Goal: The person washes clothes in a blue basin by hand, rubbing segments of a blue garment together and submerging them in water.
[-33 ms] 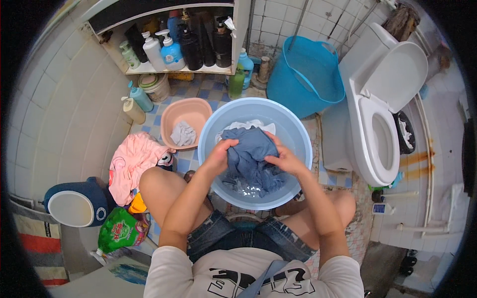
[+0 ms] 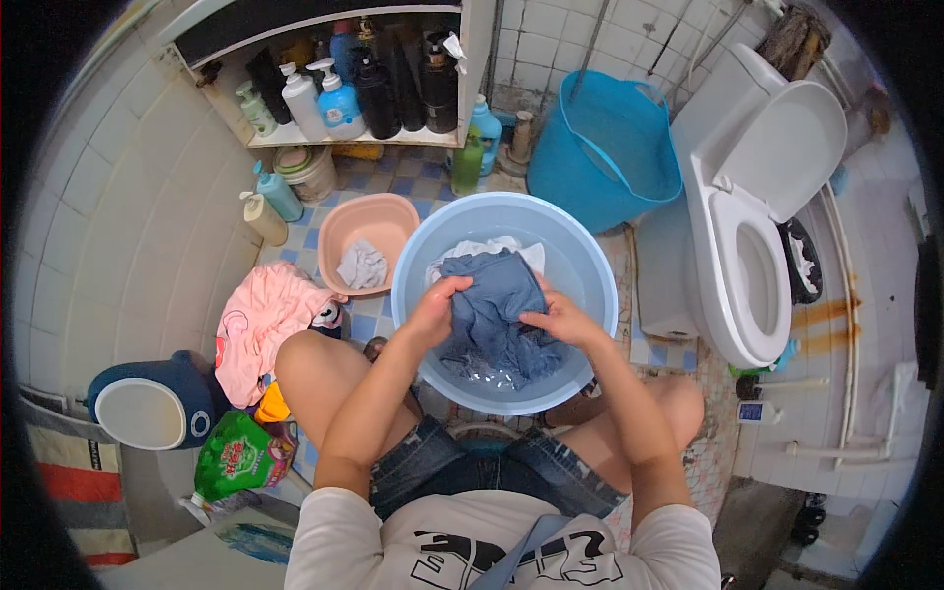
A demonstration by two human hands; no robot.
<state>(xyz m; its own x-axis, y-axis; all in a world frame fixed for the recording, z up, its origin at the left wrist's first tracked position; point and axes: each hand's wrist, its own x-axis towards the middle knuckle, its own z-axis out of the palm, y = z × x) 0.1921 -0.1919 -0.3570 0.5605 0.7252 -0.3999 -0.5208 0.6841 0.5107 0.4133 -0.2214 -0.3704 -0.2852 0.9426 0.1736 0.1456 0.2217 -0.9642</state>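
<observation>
A wet blue-grey cloth garment (image 2: 497,305) is stretched between my two hands over a light blue round basin (image 2: 411,236). My left hand (image 2: 433,313) pinches its left side, thumb on top. The right hand (image 2: 565,317) is closed on its right edge. The garment's lower folds hang into the water (image 2: 492,378) near the basin's front. Behind it, a white cloth (image 2: 531,256) lies bunched in the basin, partly covered. What kind of garment the blue-grey one is, I cannot tell.
Left of the basin stands a pink tub (image 2: 334,221) holding a crumpled pale cloth (image 2: 363,265). Pink clothing (image 2: 265,324) and a green detergent pouch (image 2: 236,457) lie by my left knee. A blue bucket (image 2: 560,147) and a toilet (image 2: 728,324) stand right; shelved bottles (image 2: 339,108) are behind.
The fingers of my right hand have shifted slightly down along the garment's right edge. My left hand stays in the same place.
</observation>
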